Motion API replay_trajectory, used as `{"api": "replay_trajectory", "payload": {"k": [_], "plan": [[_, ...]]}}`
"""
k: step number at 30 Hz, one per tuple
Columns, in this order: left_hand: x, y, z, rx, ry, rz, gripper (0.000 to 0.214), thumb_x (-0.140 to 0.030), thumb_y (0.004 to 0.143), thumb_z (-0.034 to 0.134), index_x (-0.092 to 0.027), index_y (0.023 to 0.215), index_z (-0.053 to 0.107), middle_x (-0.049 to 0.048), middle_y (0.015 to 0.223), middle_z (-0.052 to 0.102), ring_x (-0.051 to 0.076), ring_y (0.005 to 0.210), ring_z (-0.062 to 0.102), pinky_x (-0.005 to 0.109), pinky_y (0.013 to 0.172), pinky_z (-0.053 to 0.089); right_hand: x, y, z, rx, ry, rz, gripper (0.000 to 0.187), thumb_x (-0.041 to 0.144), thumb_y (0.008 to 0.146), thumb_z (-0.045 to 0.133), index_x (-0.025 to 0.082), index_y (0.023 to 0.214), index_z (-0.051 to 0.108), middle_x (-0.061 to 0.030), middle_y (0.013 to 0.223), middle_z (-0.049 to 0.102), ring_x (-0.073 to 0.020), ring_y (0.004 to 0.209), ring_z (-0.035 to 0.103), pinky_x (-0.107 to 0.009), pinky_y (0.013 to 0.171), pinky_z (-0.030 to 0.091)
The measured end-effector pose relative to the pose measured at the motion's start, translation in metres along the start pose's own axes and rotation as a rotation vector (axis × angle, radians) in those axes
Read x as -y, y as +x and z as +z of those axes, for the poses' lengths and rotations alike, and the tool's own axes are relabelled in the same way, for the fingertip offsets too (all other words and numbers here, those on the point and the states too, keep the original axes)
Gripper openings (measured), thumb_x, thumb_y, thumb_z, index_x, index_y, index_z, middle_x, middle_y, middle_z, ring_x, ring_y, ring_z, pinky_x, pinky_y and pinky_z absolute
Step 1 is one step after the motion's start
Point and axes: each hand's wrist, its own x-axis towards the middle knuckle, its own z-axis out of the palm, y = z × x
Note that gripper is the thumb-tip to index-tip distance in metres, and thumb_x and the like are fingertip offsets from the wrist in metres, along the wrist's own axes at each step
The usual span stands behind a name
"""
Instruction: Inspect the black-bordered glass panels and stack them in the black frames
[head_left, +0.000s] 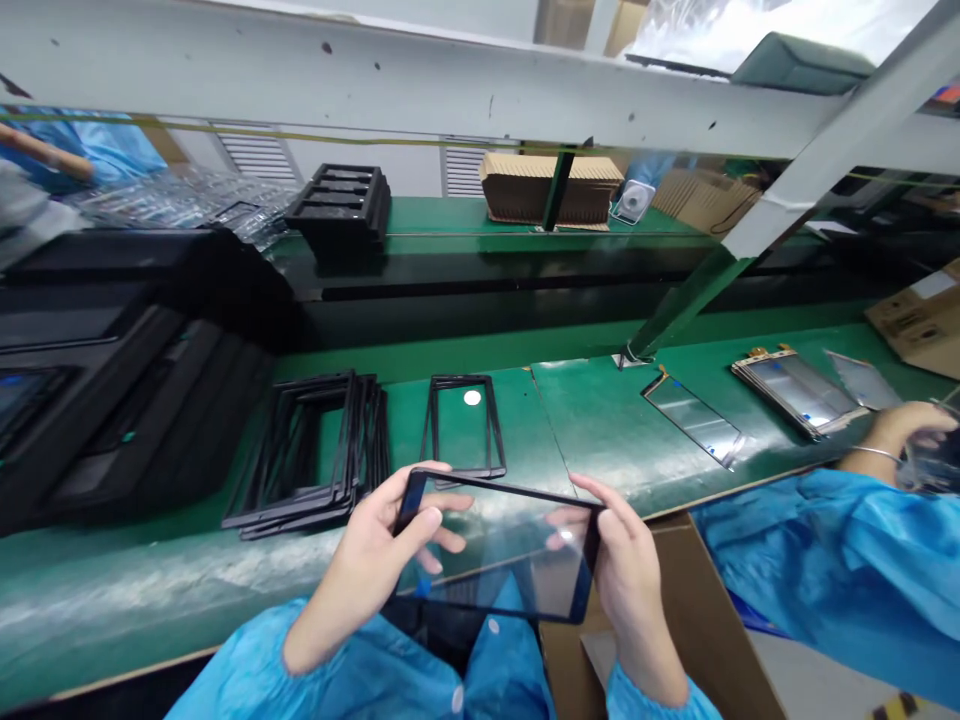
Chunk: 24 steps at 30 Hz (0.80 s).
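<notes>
A black-bordered clear touch panel [502,550] is held between my two hands, tilted in front of my body near the bench edge. My left hand [382,545] grips its left end, thumb on the near face and fingers showing through the glass. At the right end my right hand [626,560] closes on the border, with fingertips visible behind the glass. Just beyond the panel, a few black frames [495,440] lie on the green bench, a white round spot inside them. Left of these leans a pile of several black frames [315,450].
Large black trays [150,380] are stacked at left. Farther right lie a single glass panel [694,415] and a stack of panels [799,390]. A co-worker's hand [907,430] is at the right edge. A slanted post [720,250] rises from the bench; a cardboard box [682,610] stands below.
</notes>
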Motion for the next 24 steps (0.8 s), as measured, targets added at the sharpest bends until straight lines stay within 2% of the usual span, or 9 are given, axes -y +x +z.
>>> {"api": "replay_trajectory", "payload": {"k": [5, 7, 10, 12, 16, 18, 21, 23, 24], "plan": [[0.013, 0.004, -0.007, 0.031, 0.125, 0.107, 0.047, -0.046, 0.100, 0.068, -0.022, 0.139, 0.057, 0.0175, 0.133, 0.078, 0.028, 0.084, 0.084, 0.035, 0.062, 0.066, 0.009, -0.007, 0.019, -0.107, -0.016, -0.006, 0.031, 0.047, 0.087, 0.083, 0.020, 0.100, 0.076, -0.0087, 0.073, 0.084, -0.0244, 0.054, 0.079, -0.030, 0.055, 0.064], [0.012, 0.007, -0.011, -0.034, 0.336, 0.358, 0.051, -0.036, 0.102, 0.065, -0.026, 0.150, 0.052, 0.0164, 0.154, 0.065, 0.032, 0.118, 0.078, 0.044, 0.091, 0.067, 0.013, -0.007, 0.020, -0.113, -0.028, -0.014, 0.030, 0.047, 0.088, 0.083, 0.020, 0.098, 0.076, -0.0093, 0.073, 0.084, -0.0247, 0.054, 0.080, -0.030, 0.054, 0.064], [0.002, 0.012, -0.011, -0.032, 0.778, 0.797, 0.058, -0.025, 0.101, 0.067, -0.030, 0.156, 0.052, 0.0102, 0.160, 0.061, 0.033, 0.147, 0.057, 0.057, 0.127, 0.038, 0.013, -0.010, 0.019, -0.075, -0.105, -0.033, 0.028, 0.047, 0.090, 0.082, 0.021, 0.098, 0.078, -0.0099, 0.076, 0.085, -0.0266, 0.058, 0.081, -0.031, 0.057, 0.066], [-0.005, 0.017, -0.005, 0.140, 0.964, 0.932, 0.040, -0.025, 0.103, 0.065, -0.027, 0.142, 0.067, 0.0081, 0.137, 0.078, 0.030, 0.129, 0.071, 0.053, 0.122, 0.045, 0.010, -0.015, 0.022, -0.032, -0.160, -0.049, 0.028, 0.048, 0.089, 0.082, 0.022, 0.097, 0.080, -0.0099, 0.077, 0.085, -0.0285, 0.059, 0.082, -0.034, 0.058, 0.067], [-0.011, 0.024, 0.008, 0.320, 1.083, 0.902, 0.024, -0.027, 0.107, 0.058, -0.021, 0.105, 0.082, 0.0031, 0.083, 0.083, 0.021, 0.073, 0.079, 0.030, 0.072, 0.063, -0.001, -0.025, 0.027, -0.120, -0.187, -0.041, 0.032, 0.054, 0.084, 0.084, 0.024, 0.095, 0.082, -0.0091, 0.077, 0.085, -0.0305, 0.060, 0.081, -0.037, 0.061, 0.068], [-0.014, 0.024, 0.008, 0.296, 1.101, 0.954, 0.026, -0.028, 0.107, 0.058, -0.020, 0.101, 0.082, 0.0032, 0.078, 0.082, 0.021, 0.075, 0.079, 0.033, 0.082, 0.064, -0.009, -0.022, 0.023, -0.171, -0.172, -0.035, 0.037, 0.059, 0.080, 0.086, 0.025, 0.095, 0.082, -0.0093, 0.076, 0.084, -0.0308, 0.059, 0.080, -0.038, 0.061, 0.068], [-0.023, 0.019, -0.008, 0.133, 1.034, 1.033, 0.032, -0.040, 0.107, 0.061, -0.024, 0.129, 0.077, 0.0104, 0.125, 0.082, 0.033, 0.126, 0.072, 0.060, 0.125, 0.038, -0.024, 0.003, 0.015, -0.169, -0.087, -0.049, 0.043, 0.059, 0.075, 0.091, 0.025, 0.098, 0.080, -0.0098, 0.075, 0.084, -0.0301, 0.056, 0.079, -0.038, 0.056, 0.066], [-0.026, 0.012, -0.022, -0.060, 0.790, 0.957, 0.061, -0.051, 0.103, 0.065, -0.032, 0.159, 0.053, 0.0127, 0.165, 0.054, 0.038, 0.154, 0.046, 0.067, 0.131, 0.021, -0.033, 0.024, 0.021, -0.144, 0.054, -0.078, 0.045, 0.056, 0.074, 0.093, 0.027, 0.103, 0.077, -0.0083, 0.078, 0.085, -0.0281, 0.055, 0.078, -0.037, 0.054, 0.065], [-0.026, 0.008, -0.028, -0.129, 0.591, 0.894, 0.077, -0.055, 0.101, 0.067, -0.036, 0.168, 0.037, 0.0130, 0.174, 0.040, 0.038, 0.158, 0.040, 0.065, 0.131, 0.025, -0.036, 0.033, 0.030, -0.119, 0.141, -0.095, 0.045, 0.055, 0.075, 0.094, 0.028, 0.107, 0.075, -0.0068, 0.080, 0.085, -0.0268, 0.057, 0.079, -0.037, 0.055, 0.066]]}}
